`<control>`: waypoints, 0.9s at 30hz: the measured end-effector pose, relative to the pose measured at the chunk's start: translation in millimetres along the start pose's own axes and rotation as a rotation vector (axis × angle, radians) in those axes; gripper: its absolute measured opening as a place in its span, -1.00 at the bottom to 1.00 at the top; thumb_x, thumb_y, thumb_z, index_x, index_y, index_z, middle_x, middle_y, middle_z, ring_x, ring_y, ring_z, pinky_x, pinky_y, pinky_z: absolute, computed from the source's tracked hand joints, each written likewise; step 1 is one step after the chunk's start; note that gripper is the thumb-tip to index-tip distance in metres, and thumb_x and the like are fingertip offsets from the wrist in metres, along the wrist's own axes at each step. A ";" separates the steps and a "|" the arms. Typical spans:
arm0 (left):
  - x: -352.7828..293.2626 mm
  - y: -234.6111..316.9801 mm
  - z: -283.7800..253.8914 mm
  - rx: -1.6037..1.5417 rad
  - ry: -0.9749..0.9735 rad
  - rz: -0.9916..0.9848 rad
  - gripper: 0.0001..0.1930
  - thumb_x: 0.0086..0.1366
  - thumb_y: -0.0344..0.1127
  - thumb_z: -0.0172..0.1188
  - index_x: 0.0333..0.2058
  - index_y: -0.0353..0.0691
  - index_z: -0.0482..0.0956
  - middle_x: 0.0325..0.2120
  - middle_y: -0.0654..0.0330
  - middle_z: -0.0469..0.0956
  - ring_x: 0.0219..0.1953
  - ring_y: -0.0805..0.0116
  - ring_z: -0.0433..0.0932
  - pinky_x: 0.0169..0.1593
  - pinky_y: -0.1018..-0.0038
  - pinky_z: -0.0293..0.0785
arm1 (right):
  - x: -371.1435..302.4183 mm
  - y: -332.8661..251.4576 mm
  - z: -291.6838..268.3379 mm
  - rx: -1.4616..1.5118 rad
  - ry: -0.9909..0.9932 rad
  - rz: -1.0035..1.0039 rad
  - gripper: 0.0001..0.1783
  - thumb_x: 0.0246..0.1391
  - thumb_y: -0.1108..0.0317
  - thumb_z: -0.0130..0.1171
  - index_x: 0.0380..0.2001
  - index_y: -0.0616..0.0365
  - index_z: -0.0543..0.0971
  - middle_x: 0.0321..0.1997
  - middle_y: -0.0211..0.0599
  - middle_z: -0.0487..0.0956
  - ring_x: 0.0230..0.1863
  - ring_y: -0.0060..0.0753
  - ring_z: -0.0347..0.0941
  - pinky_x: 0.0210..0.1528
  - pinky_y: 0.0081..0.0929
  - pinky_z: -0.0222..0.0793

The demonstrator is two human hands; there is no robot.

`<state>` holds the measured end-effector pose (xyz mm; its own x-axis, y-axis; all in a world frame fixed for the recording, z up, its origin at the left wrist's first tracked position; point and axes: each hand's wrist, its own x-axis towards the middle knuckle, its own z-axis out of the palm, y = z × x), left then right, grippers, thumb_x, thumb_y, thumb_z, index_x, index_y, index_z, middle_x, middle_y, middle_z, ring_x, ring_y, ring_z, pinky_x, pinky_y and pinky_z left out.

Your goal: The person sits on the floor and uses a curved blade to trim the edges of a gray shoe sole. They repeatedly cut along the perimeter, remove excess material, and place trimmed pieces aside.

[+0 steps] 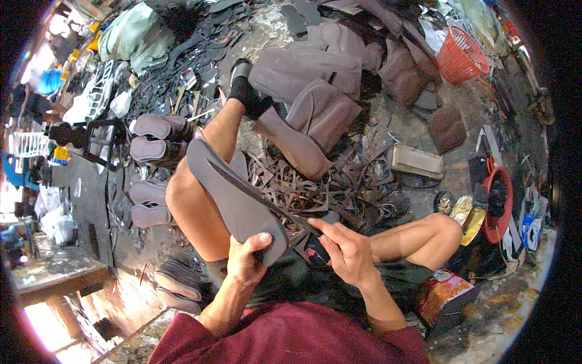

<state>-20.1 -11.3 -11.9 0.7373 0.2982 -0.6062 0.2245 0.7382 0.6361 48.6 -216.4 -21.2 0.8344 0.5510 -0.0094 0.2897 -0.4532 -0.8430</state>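
A grey-brown shoe sole (233,197) lies slantwise above my lap, its toe end up and to the left. My left hand (245,262) is closed on the heel end, thumb on top. Along the sole's right edge runs a thin dark strip (271,203), partly apart from the edge and reaching toward my right fingertips. My right hand (350,252) is closed beside the heel, index finger bent forward. What it grips is mostly hidden; a small dark piece shows at the fingertips. Beyond the sole lies a heap of brown offcuts (315,182).
Large moulded brown sheets (321,112) are piled ahead. Paired soles (151,148) stand at left, with striped soles (179,282) nearer me. A pale rectangular block (417,161), a red basket (462,56) and a red tub (498,203) are at right. Black scraps (200,45) cover the far floor.
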 end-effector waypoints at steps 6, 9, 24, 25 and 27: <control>-5.2 1.6 -17.2 0.103 -0.078 -0.026 -0.41 -0.10 -0.45 0.45 -0.03 -0.35 0.47 -0.22 0.15 0.57 -0.17 0.26 0.59 -0.06 0.29 0.58 | 70.2 -0.1 54.5 0.038 0.112 -0.191 -0.63 0.24 0.30 0.09 0.11 -0.12 0.53 -0.33 -0.21 0.58 -0.36 -0.05 0.57 -0.36 -0.22 0.49; -6.2 6.4 -10.2 0.141 -0.106 -0.073 -0.43 -0.07 -0.45 0.46 -0.03 -0.33 0.47 -0.21 0.18 0.57 -0.16 0.29 0.58 -0.05 0.30 0.56 | 107.3 -3.9 84.5 0.018 0.239 -0.224 -0.67 0.23 0.21 0.11 0.07 -0.16 0.55 -0.34 -0.24 0.58 -0.39 -0.04 0.56 -0.38 -0.20 0.50; -11.2 48.3 -31.2 -0.051 0.103 -0.043 -0.64 0.37 0.02 0.14 -0.08 -0.14 0.54 -0.31 0.26 0.61 -0.29 0.38 0.59 -0.19 0.45 0.53 | -32.8 3.6 62.0 0.020 0.133 -0.165 -0.63 0.02 0.41 0.25 -0.04 0.03 0.65 -0.33 -0.27 0.57 -0.32 -0.15 0.50 -0.28 -0.26 0.44; -17.3 57.8 -22.5 -0.010 0.063 -0.036 -0.62 0.34 0.03 0.19 -0.09 -0.15 0.55 -0.32 0.26 0.61 -0.30 0.41 0.59 -0.19 0.46 0.53 | -57.0 17.8 62.9 0.010 0.164 -0.144 -0.61 0.02 0.41 0.25 -0.02 0.02 0.65 -0.34 -0.27 0.56 -0.34 -0.15 0.49 -0.29 -0.25 0.43; -22.4 65.4 -25.6 0.051 0.030 -0.057 -0.62 0.30 -0.01 0.24 -0.10 -0.20 0.56 -0.28 0.23 0.62 -0.27 0.41 0.60 -0.16 0.46 0.53 | -82.3 22.6 54.8 0.011 0.147 -0.103 -0.62 0.04 0.38 0.23 -0.02 0.02 0.65 -0.37 -0.26 0.55 -0.35 -0.14 0.48 -0.31 -0.23 0.41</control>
<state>-38.2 45.8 31.1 0.7030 0.2752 -0.6558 0.2983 0.7230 0.6231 -39.3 -233.6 -68.9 0.8605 0.4852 0.1549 0.3723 -0.3916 -0.8415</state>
